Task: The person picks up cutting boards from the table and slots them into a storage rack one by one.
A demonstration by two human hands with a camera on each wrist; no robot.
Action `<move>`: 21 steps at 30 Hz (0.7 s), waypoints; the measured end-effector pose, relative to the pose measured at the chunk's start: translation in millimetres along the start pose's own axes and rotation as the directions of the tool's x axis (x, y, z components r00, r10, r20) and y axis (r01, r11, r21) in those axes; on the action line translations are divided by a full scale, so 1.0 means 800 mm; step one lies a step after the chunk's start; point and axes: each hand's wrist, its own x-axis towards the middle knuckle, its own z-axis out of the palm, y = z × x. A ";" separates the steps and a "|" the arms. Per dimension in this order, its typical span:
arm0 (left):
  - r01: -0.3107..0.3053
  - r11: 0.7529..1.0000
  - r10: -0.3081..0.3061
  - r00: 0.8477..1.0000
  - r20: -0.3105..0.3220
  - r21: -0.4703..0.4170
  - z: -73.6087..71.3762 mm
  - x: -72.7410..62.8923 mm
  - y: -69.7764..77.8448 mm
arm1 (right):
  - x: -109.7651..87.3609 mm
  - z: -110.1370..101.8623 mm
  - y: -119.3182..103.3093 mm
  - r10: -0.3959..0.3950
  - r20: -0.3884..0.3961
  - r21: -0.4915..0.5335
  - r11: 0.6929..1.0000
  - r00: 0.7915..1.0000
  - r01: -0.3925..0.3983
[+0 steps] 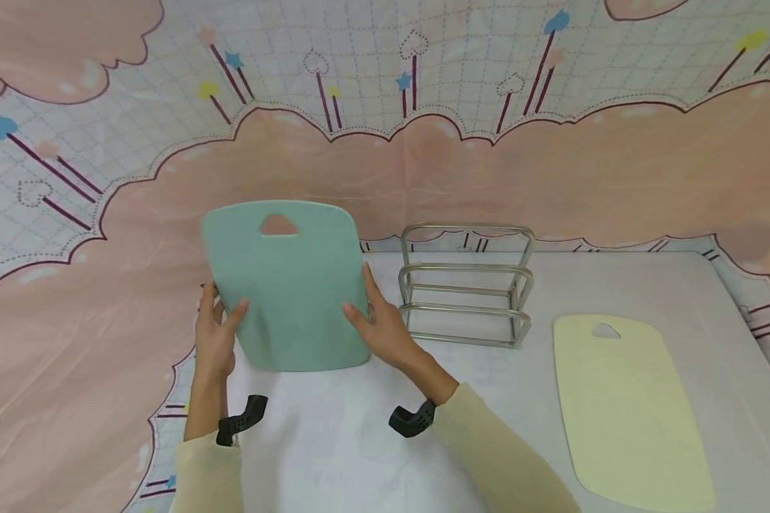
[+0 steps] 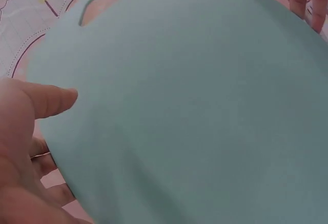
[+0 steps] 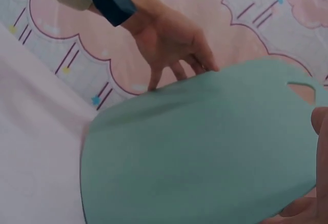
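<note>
A green cutting board (image 1: 289,292) with a cut-out handle hole stands nearly upright between both hands, its hole at the top. My left hand (image 1: 214,338) grips its left edge, thumb on the near face and fingers behind, as the left wrist view also shows. On the opposite edge my right hand (image 1: 385,328) holds the board the same way, thumb in front. The board's lower edge is close to the white table; I cannot tell whether it touches. Just right of the right hand stands a metal wire rack (image 1: 465,285) with several upright loops.
A pale yellow cutting board (image 1: 632,413) lies flat on the white table (image 1: 488,420) at the right, its hole toward the back. Behind the table hangs a pink and white patterned cloth (image 1: 616,164), which also shows along the left side.
</note>
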 end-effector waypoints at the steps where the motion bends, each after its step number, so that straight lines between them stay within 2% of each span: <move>1: -0.015 1.000 0.015 1.000 -0.001 -0.016 0.001 0.001 0.001 | 0.001 -0.001 -0.001 -0.014 -0.008 -0.013 1.000 1.000 0.014; 6: -0.069 0.997 0.069 0.998 -0.003 -0.026 0.005 0.003 0.006 | 0.005 -0.005 -0.004 -0.077 -0.037 -0.063 0.995 0.996 0.075; 12: -0.129 0.990 0.128 0.992 -0.018 -0.062 0.014 0.002 0.015 | 0.008 -0.013 -0.009 -0.116 -0.065 -0.084 0.990 0.991 0.111; 21: -0.244 0.967 0.240 0.969 -0.054 -0.077 0.020 0.006 0.023 | 0.015 -0.026 -0.022 -0.155 -0.076 -0.133 0.981 0.985 0.145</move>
